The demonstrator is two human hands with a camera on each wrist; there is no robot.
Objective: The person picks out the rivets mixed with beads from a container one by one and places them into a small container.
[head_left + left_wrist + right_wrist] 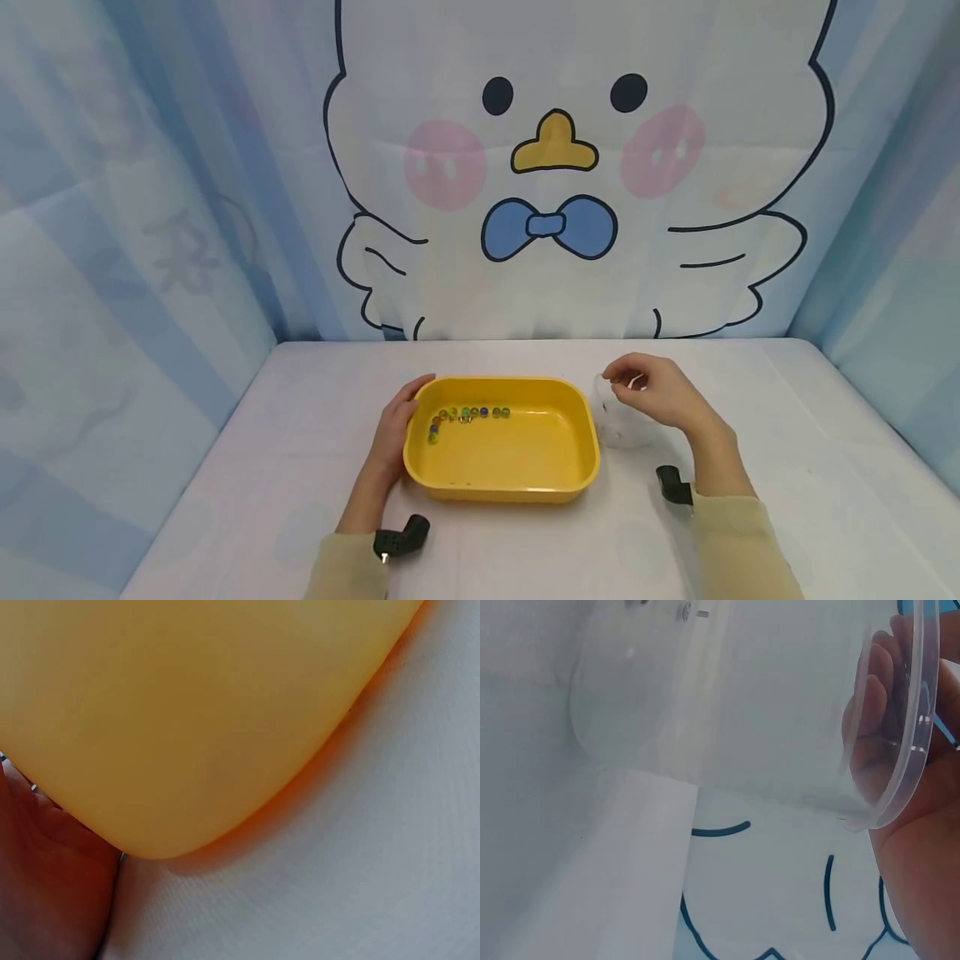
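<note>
My left hand (392,433) holds the left side of a yellow plastic tray (502,495), its fingers along the outside near the back corner. From the left wrist, the tray wall (187,735) fills much of the view, with part of the hand (56,862) against it. Several glass marbles (483,412) lie in the tray along its back and left edges. My right hand (660,392) is at the mouth of a clear plastic tub (621,429), fingers curled. Through the tub's wall (765,712) the fingertips show near the rim. Anything between them is hidden.
The tub stands upright on the white-covered table (525,550), just right of the tray. A few small dark specks show low in the tub. Behind the table hangs a curtain (555,292) with a cartoon figure; more curtains enclose both sides.
</note>
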